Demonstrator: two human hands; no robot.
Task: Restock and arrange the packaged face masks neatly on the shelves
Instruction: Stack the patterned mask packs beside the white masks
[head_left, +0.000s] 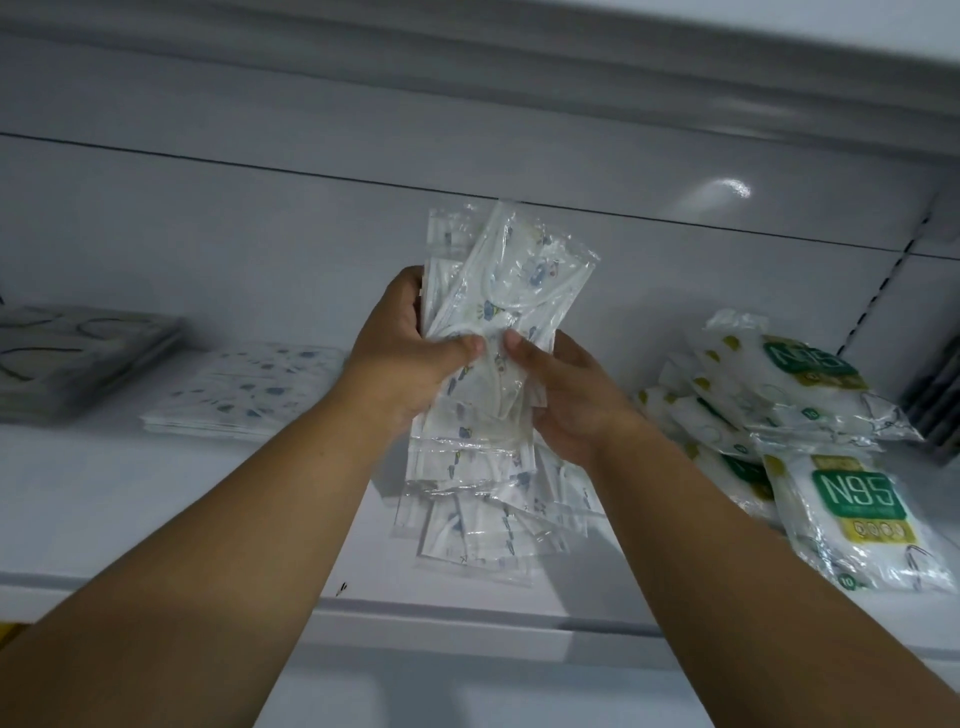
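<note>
Bundle of packaged face masks, clear wrap, held upright at centre above white shelf. Left hand and right hand both curl around it, thumbs pinching front. N95 packs piled at 3 o'clock; flat printed stack at 9 o'clock.

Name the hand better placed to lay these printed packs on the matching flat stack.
Left, probably. The left hand grips the printed packs on the side nearer the matching stack on the shelf. The right hand sits toward the N95 packs.
</note>
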